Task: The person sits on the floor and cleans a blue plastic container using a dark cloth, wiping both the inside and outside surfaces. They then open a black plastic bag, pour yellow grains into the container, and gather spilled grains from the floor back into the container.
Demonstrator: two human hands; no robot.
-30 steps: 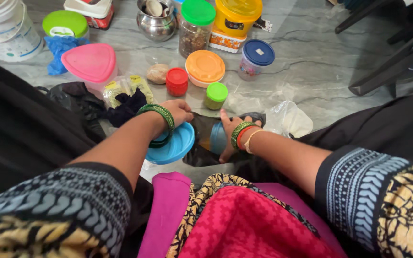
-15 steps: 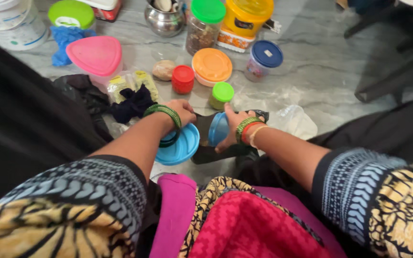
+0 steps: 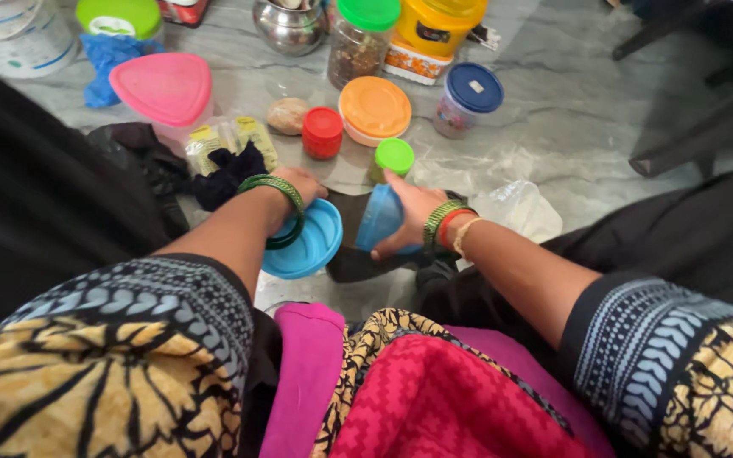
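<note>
My right hand [image 3: 411, 212] grips a blue plastic container [image 3: 380, 218], tipped on its side over a black plastic bag [image 3: 351, 261] on the floor. My left hand [image 3: 300, 186] reaches down beside it, its fingers hidden behind the wrist, just above a round blue lid [image 3: 307, 242] lying open side up. Whether the left hand holds the bag's edge or the lid I cannot tell. Green bangles ring both wrists.
On the marble floor beyond stand a small green-lidded jar [image 3: 393, 158], red-lidded jar [image 3: 322, 132], orange-lidded tub [image 3: 374, 108], blue-lidded jar [image 3: 467, 95], pink triangular box [image 3: 163, 87], steel pot [image 3: 288, 24] and white bucket [image 3: 19, 38]. Clear plastic bag [image 3: 521, 209] lies right. Chair legs [image 3: 696, 140] far right.
My right hand has lifted and tilted the blue container further up out of the black bag. The left hand and blue lid have stayed nearly in place. The view has shifted slightly.
</note>
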